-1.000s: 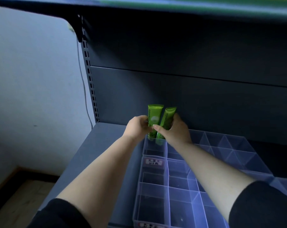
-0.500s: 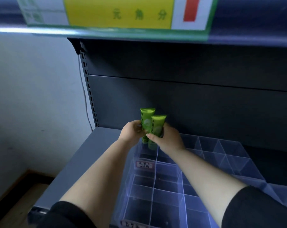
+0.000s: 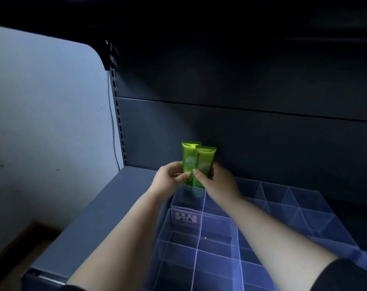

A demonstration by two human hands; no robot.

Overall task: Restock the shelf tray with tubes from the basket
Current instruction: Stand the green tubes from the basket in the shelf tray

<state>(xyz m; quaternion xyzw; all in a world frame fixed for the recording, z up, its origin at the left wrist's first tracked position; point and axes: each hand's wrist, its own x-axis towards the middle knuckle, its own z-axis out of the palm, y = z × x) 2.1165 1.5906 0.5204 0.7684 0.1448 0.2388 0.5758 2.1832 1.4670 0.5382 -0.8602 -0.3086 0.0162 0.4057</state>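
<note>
Two green tubes stand upright in the back-left compartment of the clear divided tray (image 3: 283, 208) on the grey shelf. The left tube (image 3: 188, 156) is pinched by my left hand (image 3: 170, 179). The right tube (image 3: 204, 162) stands slightly in front of it, with my right hand (image 3: 217, 181) gripping it, thumb on its face. The lower ends of both tubes sit inside the compartment, seen through the clear wall. No basket shows in this view.
The tray has several open compartments and a small white label (image 3: 185, 217) on a front divider. The grey shelf surface (image 3: 115, 206) extends left of the tray. A dark back panel rises behind, a slotted upright (image 3: 119, 122) and pale wall at left.
The two tubes have come closer together and more upright, the right one now overlapping the left. Both hands still hold them over the same back-left compartment.
</note>
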